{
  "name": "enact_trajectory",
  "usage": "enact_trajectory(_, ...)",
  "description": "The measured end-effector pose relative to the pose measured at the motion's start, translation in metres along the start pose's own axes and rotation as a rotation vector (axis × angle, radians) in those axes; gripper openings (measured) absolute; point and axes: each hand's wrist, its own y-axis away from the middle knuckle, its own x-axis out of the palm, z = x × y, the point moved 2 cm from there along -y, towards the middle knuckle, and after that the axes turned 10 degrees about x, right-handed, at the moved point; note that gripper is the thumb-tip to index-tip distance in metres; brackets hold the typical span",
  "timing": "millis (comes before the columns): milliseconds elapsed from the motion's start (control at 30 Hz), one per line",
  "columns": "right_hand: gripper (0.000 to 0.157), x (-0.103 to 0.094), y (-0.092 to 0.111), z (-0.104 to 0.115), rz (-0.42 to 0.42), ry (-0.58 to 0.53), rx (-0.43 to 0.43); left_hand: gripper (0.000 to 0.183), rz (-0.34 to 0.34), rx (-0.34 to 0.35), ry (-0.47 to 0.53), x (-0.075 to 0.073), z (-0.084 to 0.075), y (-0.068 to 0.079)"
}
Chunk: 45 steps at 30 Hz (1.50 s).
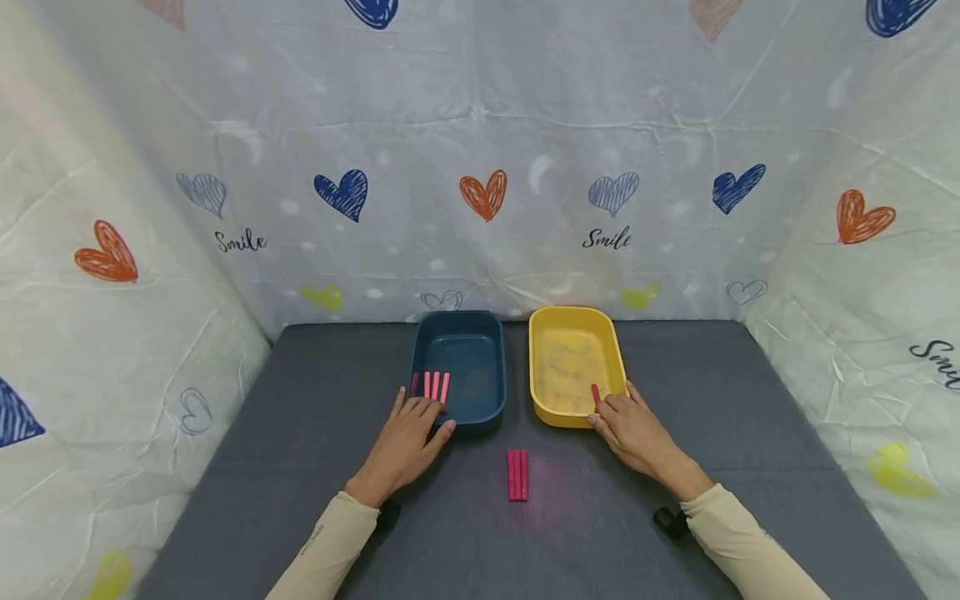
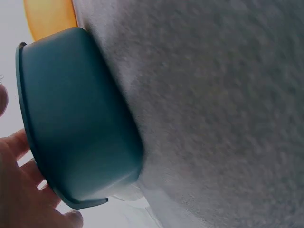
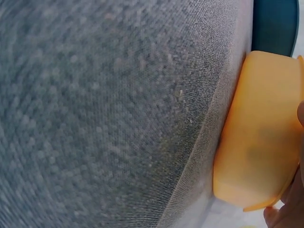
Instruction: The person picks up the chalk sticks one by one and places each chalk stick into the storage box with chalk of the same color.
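Observation:
In the head view my left hand reaches over the near left rim of a dark blue bin. Its thumb stands apart from the other fingers, which lie by several pink sticks. A darker stick is at the left of that row. My right hand lies over the near right corner of a yellow bin. A crimson stick shows past its fingertips; whether they pinch it is hidden. Three crimson sticks lie side by side on the table between the arms.
The grey cloth-covered table carries both bins side by side near its back edge. Patterned curtains close in the back and sides. A dark strap is under the right wrist.

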Motion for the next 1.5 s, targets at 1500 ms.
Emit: enact_trajectory(1500, 0.021, 0.002, -0.001, -0.002, 0.06, -0.034, 0.056, 0.072, 0.119, -0.08, 0.538, 0.022, -0.081, 0.008)
